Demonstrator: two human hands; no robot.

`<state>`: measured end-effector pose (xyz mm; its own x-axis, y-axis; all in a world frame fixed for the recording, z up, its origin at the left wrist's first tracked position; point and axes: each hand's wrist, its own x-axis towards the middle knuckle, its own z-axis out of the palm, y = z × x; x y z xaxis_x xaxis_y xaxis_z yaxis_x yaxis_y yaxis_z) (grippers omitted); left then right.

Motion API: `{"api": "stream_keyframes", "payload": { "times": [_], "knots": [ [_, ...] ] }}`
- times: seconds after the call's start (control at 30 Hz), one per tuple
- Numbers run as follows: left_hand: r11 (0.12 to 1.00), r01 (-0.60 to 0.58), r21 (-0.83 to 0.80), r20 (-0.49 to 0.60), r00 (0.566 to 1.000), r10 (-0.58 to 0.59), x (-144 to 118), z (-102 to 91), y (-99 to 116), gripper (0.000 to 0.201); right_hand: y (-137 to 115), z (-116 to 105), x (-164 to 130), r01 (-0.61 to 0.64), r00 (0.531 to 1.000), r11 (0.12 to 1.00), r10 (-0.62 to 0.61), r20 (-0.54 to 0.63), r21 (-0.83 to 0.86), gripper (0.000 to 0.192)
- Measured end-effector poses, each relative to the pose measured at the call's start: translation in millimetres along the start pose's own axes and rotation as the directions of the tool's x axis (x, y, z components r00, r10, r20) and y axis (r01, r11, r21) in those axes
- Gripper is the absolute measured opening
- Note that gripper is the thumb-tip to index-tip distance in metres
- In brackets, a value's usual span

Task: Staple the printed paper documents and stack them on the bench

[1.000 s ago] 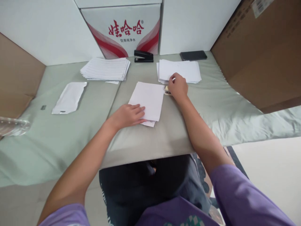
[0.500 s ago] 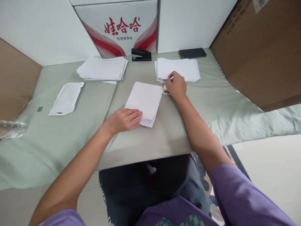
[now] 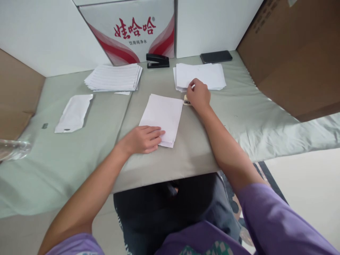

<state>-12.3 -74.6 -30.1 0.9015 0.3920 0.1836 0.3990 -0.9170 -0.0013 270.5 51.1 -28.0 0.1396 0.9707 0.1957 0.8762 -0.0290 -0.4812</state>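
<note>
White sheets of paper [image 3: 163, 111] lie in a slanted stack on the table before me. My left hand [image 3: 147, 139] rests flat over their lower left part, fingers stretched out and slightly apart. At the upper right corner of the sheets is a small cream stapler [image 3: 187, 100], its front end against the paper. My right hand [image 3: 198, 92] is closed over the stapler and hides most of it. Just behind that hand lies a second pile of white paper [image 3: 202, 75].
A thick paper stack [image 3: 113, 78] lies back left, near a black stapler [image 3: 157, 61]. A phone [image 3: 216, 56] is at the back right. A white pouch [image 3: 74, 113] and clear plastic [image 3: 14, 149] lie left. Cardboard [image 3: 289, 60] stands at the right.
My left hand has slid a little to the right, further onto the sheets. Their lower edges now look more even. My right hand stays at the corner.
</note>
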Motion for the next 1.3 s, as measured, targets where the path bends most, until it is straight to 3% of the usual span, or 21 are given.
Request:
{"api": "stream_keyframes", "payload": {
  "times": [0.37, 0.53, 0.63, 0.7, 0.77, 0.87, 0.93, 1.07, 1.3],
  "knots": [
    [0.998, -0.058, 0.036, 0.002, 0.998, 0.058, 2.1, -2.6, 1.5, 0.014, -1.2, -0.7, 0.0, -0.008, 1.000, 1.000, 0.008, -0.007, 0.011, 0.038],
    [0.994, -0.106, 0.014, -0.142, 0.984, 0.107, 2.2, -1.5, 0.5, 0.013, 7.6, 8.0, 4.5, 0.056, 0.996, 0.994, -0.049, -0.070, 0.097, 0.039],
    [0.994, -0.096, -0.057, -0.257, 0.963, 0.078, 3.3, 1.8, 1.3, 0.011, 9.5, 10.5, 6.5, 0.054, 0.996, 0.992, -0.047, -0.071, 0.110, 0.038],
    [0.995, -0.003, -0.101, -0.334, 0.942, -0.031, 4.2, 4.2, 0.6, 0.011, 8.3, 9.8, 6.7, 0.026, 0.999, 0.995, -0.021, -0.047, 0.091, 0.037],
    [0.967, 0.218, -0.131, -0.386, 0.887, -0.252, 4.7, 6.2, -2.3, 0.012, 6.2, 8.1, 6.3, 0.005, 1.000, 0.997, -0.003, -0.030, 0.079, 0.037],
    [0.796, 0.585, -0.151, -0.350, 0.722, -0.597, 3.8, 9.0, -10.6, 0.033, 3.2, 5.4, 4.9, -0.006, 1.000, 0.998, 0.007, -0.025, 0.070, 0.036],
    [0.687, 0.711, -0.150, -0.260, 0.643, -0.721, 2.1, 11.1, -15.7, 0.053, 1.9, 4.1, 3.8, -0.006, 1.000, 0.998, 0.007, -0.028, 0.062, 0.035],
    [0.628, 0.768, -0.129, -0.103, 0.619, -0.778, 2.1, 13.2, -15.5, 0.069, 1.5, 3.3, 2.6, 0.003, 1.000, 0.998, -0.001, -0.024, 0.060, 0.036],
    [0.618, 0.781, -0.086, -0.011, 0.620, -0.785, 15.6, 7.2, 0.1, 0.072, 3.1, 5.0, 3.4, 0.021, 0.999, 0.996, -0.017, -0.049, 0.091, 0.037]
  ]
}}
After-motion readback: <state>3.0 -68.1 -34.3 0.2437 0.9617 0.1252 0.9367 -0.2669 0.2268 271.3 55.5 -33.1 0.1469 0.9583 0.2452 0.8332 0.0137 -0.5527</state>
